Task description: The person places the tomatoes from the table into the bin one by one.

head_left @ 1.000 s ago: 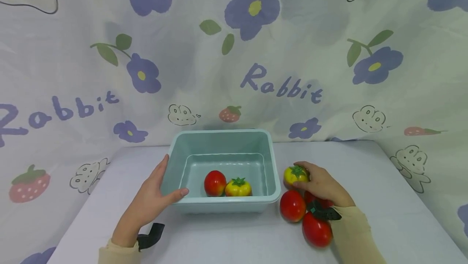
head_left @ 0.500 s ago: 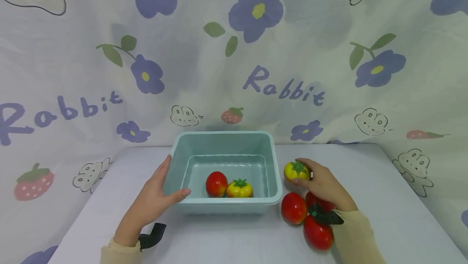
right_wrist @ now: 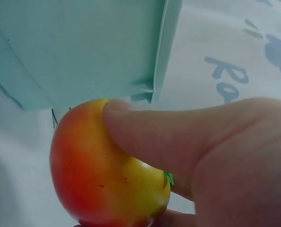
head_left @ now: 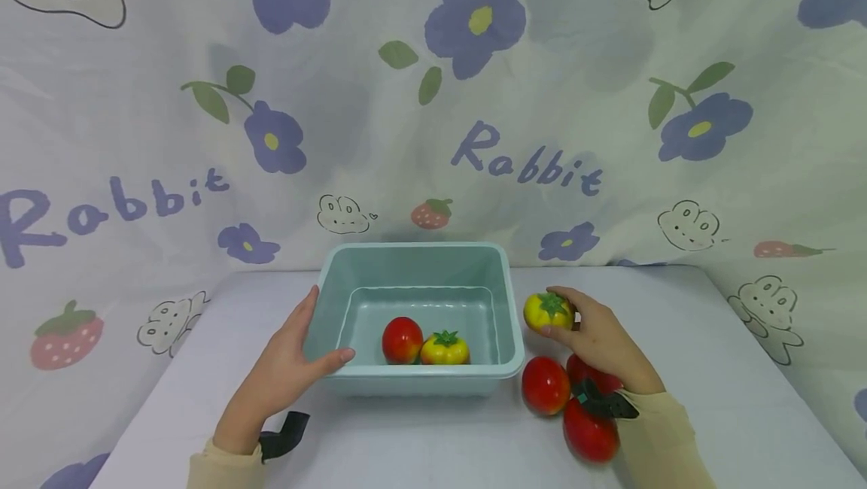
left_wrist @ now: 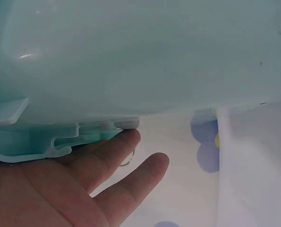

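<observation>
My right hand (head_left: 603,335) pinches a tomato (head_left: 545,311) with a yellow top and green leafy crown, just right of the light blue plastic box (head_left: 433,372). In the right wrist view the thumb presses on this tomato (right_wrist: 98,161), whose underside is red. Inside the box lie a red tomato (head_left: 402,340) and a yellow one with a green crown (head_left: 445,349). My left hand (head_left: 278,365) rests at the box's front left corner, its thumb over the front rim. The left wrist view shows its fingers (left_wrist: 131,187) extended along the box's outer side.
Beneath and in front of my right wrist lie a red tomato (head_left: 545,385), another red one (head_left: 591,430) and a partly hidden one (head_left: 588,374). A patterned cloth (head_left: 379,135) hangs behind the white table (head_left: 406,444).
My right hand has raised the yellow-topped tomato slightly, away from the red ones. The left hand stays at the box's corner. The whole head view has shifted a little.
</observation>
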{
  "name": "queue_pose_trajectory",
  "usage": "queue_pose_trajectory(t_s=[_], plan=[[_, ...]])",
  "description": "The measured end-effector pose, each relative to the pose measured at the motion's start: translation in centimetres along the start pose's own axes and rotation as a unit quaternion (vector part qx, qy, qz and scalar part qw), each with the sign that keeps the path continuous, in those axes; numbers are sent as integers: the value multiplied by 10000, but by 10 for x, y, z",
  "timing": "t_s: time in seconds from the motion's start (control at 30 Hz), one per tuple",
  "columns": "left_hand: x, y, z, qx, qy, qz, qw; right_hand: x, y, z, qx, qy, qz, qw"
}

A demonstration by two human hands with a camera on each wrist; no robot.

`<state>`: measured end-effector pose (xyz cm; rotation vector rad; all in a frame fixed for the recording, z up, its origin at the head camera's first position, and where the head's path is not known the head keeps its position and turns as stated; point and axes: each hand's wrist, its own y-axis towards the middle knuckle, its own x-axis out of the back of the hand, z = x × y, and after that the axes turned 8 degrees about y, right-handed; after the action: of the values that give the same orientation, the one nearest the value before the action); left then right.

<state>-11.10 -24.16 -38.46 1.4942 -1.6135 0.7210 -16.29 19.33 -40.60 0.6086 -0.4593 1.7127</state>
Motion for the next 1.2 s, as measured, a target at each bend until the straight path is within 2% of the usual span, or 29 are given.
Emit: queue_pose_trajectory(t_s=[0.13, 0.53, 0.8, 1.2], plan=[[0, 0, -1, 64, 31, 26, 10000, 0, -1, 4, 46, 53, -133, 9999], [2, 0, -3, 4, 0, 18, 10000, 2, -3, 12, 239, 156, -514, 9983], [3, 0, -4, 22, 10, 41, 10000, 3, -6, 18, 517, 130, -685, 9962], [2, 0, -2, -20, 49, 12, 10000, 4, -10, 29, 552, 82, -1007, 9933]])
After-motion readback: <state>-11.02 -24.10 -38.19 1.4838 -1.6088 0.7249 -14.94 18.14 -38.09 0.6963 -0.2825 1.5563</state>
